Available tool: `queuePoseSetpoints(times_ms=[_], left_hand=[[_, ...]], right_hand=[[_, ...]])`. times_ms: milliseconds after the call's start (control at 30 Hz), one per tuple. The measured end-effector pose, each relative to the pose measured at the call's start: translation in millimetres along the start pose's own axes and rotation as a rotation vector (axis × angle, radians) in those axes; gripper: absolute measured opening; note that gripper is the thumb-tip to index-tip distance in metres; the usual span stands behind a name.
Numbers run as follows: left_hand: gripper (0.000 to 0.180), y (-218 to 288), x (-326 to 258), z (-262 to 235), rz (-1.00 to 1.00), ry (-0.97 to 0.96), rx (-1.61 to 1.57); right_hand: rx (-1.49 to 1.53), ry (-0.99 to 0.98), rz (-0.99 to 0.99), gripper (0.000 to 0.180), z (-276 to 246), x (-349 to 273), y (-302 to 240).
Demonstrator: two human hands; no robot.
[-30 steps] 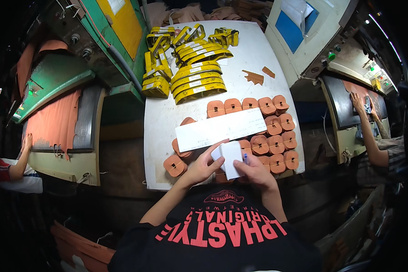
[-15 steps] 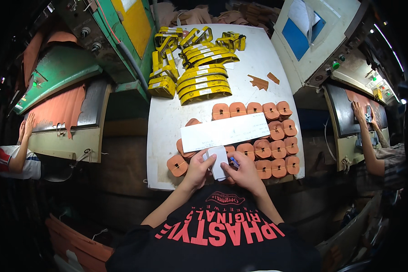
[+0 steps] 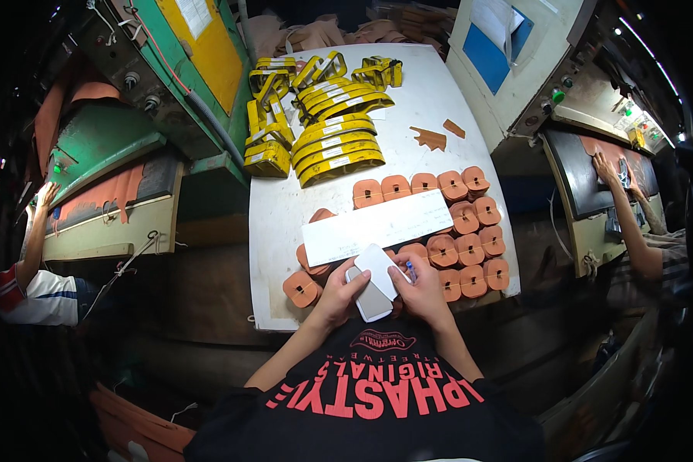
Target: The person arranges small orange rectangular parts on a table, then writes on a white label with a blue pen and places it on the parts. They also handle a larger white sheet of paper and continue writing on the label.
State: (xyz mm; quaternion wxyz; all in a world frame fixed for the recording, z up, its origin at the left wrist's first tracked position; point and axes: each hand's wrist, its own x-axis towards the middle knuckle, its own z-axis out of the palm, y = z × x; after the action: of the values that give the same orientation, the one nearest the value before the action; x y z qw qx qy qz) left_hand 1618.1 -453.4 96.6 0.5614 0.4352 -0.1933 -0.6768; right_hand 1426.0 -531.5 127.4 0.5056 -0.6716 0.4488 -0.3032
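The left hand [image 3: 342, 292] pinched white cards [image 3: 377, 266] above the near edge of the white table [image 3: 273, 239]; the right hand [image 3: 421, 288] held them too, plus a blue pen [image 3: 411, 269], near banded brown stacks [image 3: 470, 249].

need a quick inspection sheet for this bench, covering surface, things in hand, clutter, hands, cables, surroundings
Surface: white table, smudged in places
Things in hand: white cards and a blue pen
Also on the table: tied orange stacks in rough rows, with a long white sheet lying across some
Clutter: yellow frames grouped at the far left; brown scraps at the far right
Left hand: gripping the cards
Right hand: gripping the cards, pen at its fingers
Cables: grey conduit beside the green machine
Surroundings: pale cabinet on the right; a co-worker's arm on each side
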Motion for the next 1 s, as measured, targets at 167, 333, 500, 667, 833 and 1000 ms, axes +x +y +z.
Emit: queuePoseSetpoints(times_ms=[167,333,500,667,833,1000], left_hand=[[0.049,-1.6,2.3,4.9,0.018,0.016,-0.02],[0.041,5.5,-1.0,12.4,-0.027,0.02,-0.071],[0.037,-1.6,1.2,6.6,-0.036,0.051,-0.029],[0.045,3.1,-2.6,11.8,0.026,-0.017,0.049],[0.053,2.8,-5.4,15.6,0.12,0.013,0.112],[0.056,-3.0,-1.9,10.1,0.163,0.006,0.178]], right_hand=[[0.298,-0.033,0.079,0.022,1.6,-0.9,13.3],[0.434,-0.145,0.094,0.016,-9.0,-0.9,1.3],[0.562,-0.204,0.1,0.014,-9.7,-1.2,-15.0],[0.64,-0.227,0.113,0.013,-3.1,1.5,-1.6],[0.324,-0.258,0.038,0.016,-7.8,3.1,-18.5],[0.227,-0.281,-0.008,0.019,-4.2,2.8,-18.6]])
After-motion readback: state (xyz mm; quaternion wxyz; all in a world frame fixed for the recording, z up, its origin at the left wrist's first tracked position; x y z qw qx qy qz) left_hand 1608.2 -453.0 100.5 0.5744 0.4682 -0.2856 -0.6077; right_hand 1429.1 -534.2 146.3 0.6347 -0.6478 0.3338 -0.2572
